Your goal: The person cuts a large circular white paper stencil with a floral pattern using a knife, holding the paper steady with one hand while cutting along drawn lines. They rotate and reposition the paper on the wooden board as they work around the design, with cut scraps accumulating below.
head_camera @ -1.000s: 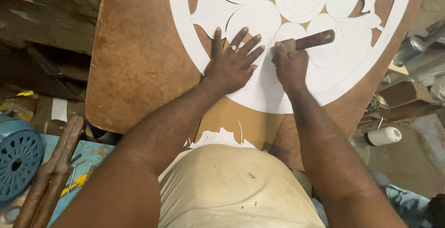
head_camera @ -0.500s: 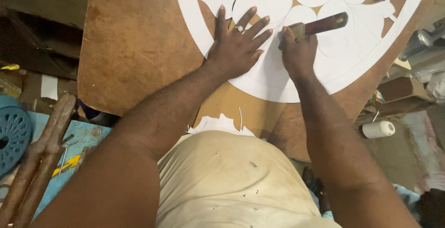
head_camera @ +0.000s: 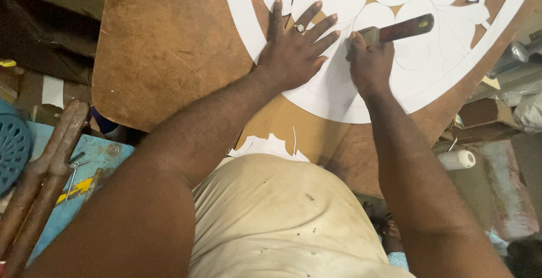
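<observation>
A large round white paper stencil (head_camera: 339,94) with leaf-shaped cut-outs lies on a brown board (head_camera: 164,46). My left hand (head_camera: 293,49), a ring on one finger, presses flat on the stencil with fingers spread. Just to its right, my right hand (head_camera: 370,63) grips a cutting tool with a dark red-brown handle (head_camera: 403,28), its tip down on the paper and hidden by my fingers.
White paper scraps (head_camera: 270,145) lie at the board's near edge. Two rusty bars (head_camera: 42,170) and a blue metal surface (head_camera: 93,159) sit at lower left, beside a blue round plastic item (head_camera: 11,148). A white roll (head_camera: 458,159) lies at right.
My view has shifted, so hands and stencil appear lower and nearer. Both hands keep the same hold; the tool handle stays angled up to the right.
</observation>
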Motion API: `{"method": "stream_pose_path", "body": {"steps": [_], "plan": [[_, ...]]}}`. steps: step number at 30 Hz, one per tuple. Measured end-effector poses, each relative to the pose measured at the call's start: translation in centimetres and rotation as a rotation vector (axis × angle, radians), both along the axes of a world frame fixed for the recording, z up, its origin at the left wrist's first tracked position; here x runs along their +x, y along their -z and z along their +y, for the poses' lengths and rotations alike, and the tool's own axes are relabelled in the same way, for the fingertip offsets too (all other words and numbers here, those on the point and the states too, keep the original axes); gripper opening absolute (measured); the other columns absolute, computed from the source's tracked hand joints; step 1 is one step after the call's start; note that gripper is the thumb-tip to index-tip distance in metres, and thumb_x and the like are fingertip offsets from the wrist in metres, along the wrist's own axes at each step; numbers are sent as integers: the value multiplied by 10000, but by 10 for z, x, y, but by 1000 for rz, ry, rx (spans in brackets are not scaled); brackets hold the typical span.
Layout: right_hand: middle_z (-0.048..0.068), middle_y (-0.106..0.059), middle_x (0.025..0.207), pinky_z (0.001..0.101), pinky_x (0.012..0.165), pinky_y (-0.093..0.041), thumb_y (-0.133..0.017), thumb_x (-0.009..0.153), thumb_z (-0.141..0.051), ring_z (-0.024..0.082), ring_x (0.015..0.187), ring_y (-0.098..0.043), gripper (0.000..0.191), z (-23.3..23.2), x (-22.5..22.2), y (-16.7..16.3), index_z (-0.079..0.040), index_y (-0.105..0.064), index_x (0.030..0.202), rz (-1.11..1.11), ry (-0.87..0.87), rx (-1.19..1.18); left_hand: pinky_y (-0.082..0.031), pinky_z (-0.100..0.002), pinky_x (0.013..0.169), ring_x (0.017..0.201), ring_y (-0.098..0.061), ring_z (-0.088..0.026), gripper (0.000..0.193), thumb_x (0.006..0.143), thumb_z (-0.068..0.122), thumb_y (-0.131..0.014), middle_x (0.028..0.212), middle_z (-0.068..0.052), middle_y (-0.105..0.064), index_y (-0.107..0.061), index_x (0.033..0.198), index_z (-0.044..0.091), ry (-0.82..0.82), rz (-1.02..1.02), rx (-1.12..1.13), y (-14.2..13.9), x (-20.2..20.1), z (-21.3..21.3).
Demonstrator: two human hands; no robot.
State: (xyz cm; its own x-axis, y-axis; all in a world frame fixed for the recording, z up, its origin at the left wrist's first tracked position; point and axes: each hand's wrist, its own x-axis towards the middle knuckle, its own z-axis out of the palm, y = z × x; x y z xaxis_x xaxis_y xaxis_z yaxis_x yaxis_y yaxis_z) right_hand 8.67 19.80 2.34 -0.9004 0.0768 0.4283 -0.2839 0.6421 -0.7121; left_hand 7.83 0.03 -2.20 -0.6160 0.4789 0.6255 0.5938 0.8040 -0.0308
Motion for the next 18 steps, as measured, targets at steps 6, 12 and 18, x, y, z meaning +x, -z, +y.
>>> {"method": "stream_pose_path", "body": {"steps": [6,12,18], "plan": [[46,-654,743,280,596,-507,-618,1077,-123,111,643,-626,189,1,7,-1,31,-660,975,-5,-1,76,30,-837,1141,1589,-65,-249,568,1094,548,-372,1716,38,-229,-384,1614,319,-6,9,-14,0,0,0],[50,-649,730,279,597,-507,-610,1077,-127,111,636,-624,189,1,10,1,29,-661,982,-9,-5,86,27,-837,1147,1589,-81,-240,563,1087,543,-396,1712,42,-248,-399,1608,328,-2,6,-1,0,0,0],[49,-655,733,276,598,-511,-620,1065,-129,106,638,-631,178,5,12,6,26,-667,989,-30,5,77,22,-842,1142,1590,-85,-242,559,1086,537,-411,1711,44,-255,-408,1603,326,-2,3,11,0,1,0]]}}
